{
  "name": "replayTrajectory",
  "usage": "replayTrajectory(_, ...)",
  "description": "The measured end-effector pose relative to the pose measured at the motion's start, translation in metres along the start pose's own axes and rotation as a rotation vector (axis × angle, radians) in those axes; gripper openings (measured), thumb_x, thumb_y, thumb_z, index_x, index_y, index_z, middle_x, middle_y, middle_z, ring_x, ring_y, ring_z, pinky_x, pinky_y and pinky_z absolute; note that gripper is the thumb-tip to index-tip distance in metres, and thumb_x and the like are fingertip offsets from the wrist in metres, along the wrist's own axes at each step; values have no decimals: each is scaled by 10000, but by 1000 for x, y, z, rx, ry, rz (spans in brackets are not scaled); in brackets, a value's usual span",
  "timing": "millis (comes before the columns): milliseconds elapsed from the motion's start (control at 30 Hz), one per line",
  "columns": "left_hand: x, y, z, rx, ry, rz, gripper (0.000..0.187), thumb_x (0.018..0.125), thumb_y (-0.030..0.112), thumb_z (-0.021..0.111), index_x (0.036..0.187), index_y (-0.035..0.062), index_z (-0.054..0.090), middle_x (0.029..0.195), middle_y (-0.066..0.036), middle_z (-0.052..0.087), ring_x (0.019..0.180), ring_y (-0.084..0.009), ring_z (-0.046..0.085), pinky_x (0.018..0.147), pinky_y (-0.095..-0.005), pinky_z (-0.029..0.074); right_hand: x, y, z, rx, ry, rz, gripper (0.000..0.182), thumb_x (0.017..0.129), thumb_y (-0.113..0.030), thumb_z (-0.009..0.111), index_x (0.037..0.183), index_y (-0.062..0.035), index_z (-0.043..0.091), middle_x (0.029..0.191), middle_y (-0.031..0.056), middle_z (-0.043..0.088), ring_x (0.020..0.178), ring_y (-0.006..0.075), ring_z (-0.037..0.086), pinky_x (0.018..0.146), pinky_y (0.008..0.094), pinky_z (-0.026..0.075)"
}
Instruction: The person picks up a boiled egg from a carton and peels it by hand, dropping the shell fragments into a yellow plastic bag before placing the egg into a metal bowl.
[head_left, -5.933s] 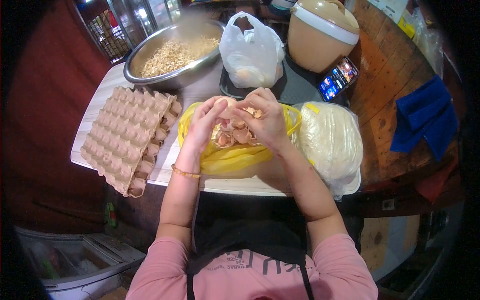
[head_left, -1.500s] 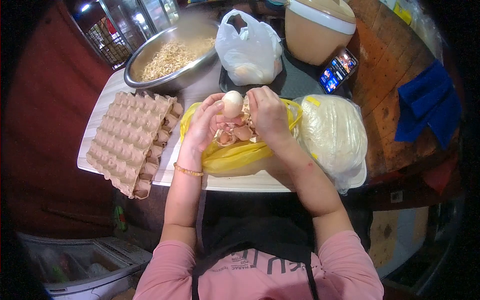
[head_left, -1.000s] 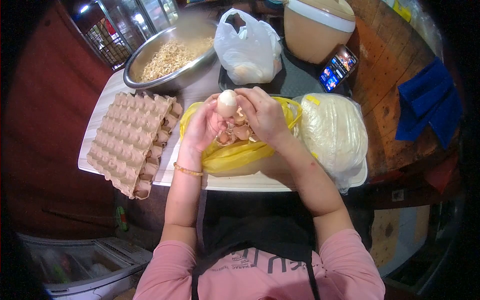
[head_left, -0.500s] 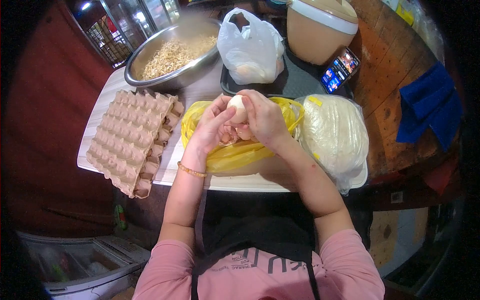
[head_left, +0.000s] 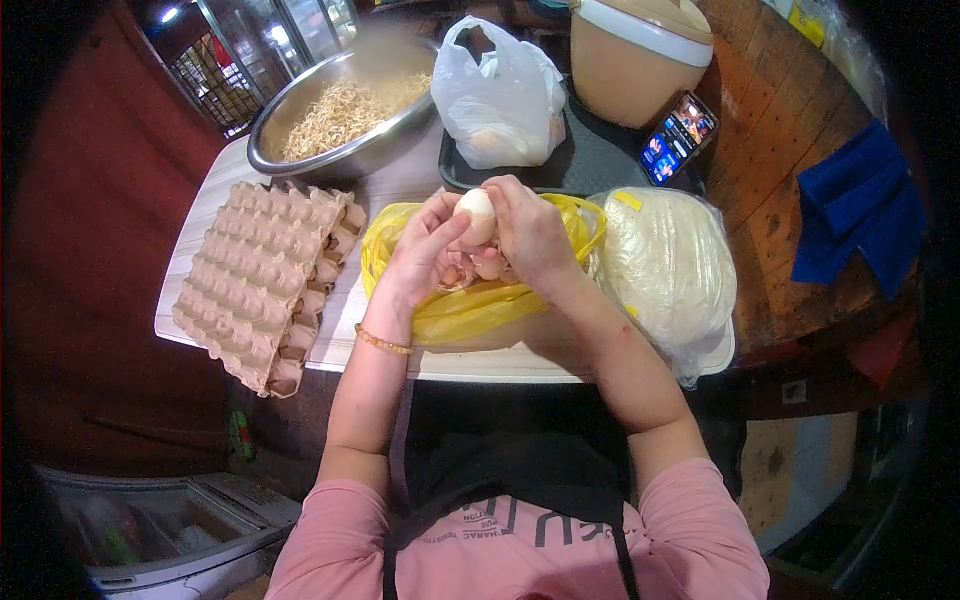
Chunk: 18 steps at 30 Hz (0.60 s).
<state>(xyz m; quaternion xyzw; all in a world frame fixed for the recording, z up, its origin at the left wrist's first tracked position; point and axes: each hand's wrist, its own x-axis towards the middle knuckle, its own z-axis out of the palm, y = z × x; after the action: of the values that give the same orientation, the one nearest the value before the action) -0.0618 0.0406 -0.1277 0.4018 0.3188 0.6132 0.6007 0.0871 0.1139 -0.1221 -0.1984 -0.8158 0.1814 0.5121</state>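
A pale, smooth egg (head_left: 477, 218) is held over an open yellow plastic bag (head_left: 470, 316). My left hand (head_left: 432, 245) grips it from the left, thumb across its lower front. On the other side my right hand (head_left: 528, 232) has its fingers closed against the egg's upper right. Bits of shell and brownish eggs or shells (head_left: 487, 266) lie in the bag just beneath the hands. A stack of cardboard egg trays (head_left: 250, 270) rests on the table to the left.
Behind are a steel bowl (head_left: 290, 165) of bean sprouts, a white bag (head_left: 500, 110) on a dark tray (head_left: 610, 165), a beige container (head_left: 640, 75) and a phone (head_left: 680, 139). A full clear bag (head_left: 668, 265) sits right; a blue cloth (head_left: 855, 210) lies farther right.
The fingers of my right hand have shifted slightly up and right, and more of the egg's face shows. Both hands still hold it over the bag.
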Motion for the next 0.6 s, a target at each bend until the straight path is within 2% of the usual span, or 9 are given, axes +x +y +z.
replayTrajectory(100,0,-1,0,16,15,-5,386,910,250,629,1156,16,446,971,-133,618,786,-190,695,523,-218,525,1,-1,-1,40,-8,24,152,930,-131,483,947,4,550,830,192,597,779,392,608,669,444,486)
replayTrajectory(200,2,-3,-3,-8,17,22,386,907,245,632,1161,14,455,968,-129,622,765,-189,693,527,-219,527,5,-4,-5,208,-18,134,185,940,-152,478,943,3,579,852,201,616,802,388,615,683,439,483)
replayTrajectory(267,4,-6,-12,25,-30,33,326,958,183,529,1216,-2,452,1080,-123,613,837,-173,668,694,-255,575,6,-4,-7,232,-50,94,200,943,-165,484,940,-4,602,873,208,628,812,389,617,692,434,484)
replayTrajectory(367,4,-8,-18,59,-21,32,333,954,176,536,1221,-12,470,1092,-125,614,848,-178,665,730,-287,575,6,-3,-7,181,-61,90,173,937,-146,484,930,-4,583,851,205,621,798,394,611,688,444,480)
replayTrajectory(500,3,-7,-15,54,-31,26,335,952,176,541,1219,-18,483,1082,-124,620,849,-177,663,726,-288,575,2,4,-5,54,-81,29,188,960,-149,478,983,0,590,860,204,629,780,372,626,689,387,494)
replayTrajectory(567,3,-6,-8,13,54,39,296,903,153,625,1132,-12,538,957,-105,647,720,-195,680,575,-230,530,1,4,-4,46,-61,29,171,961,-137,473,972,-3,580,847,205,625,759,383,621,670,399,494)
replayTrajectory(600,3,-6,-8,13,54,39,296,903,153,625,1132,-12,538,957,-105,647,720,-195,680,575,-230,530,1,3,-4,46,-60,29,171,961,-137,473,972,-3,580,847,205,625,759,383,621,670,399,494)
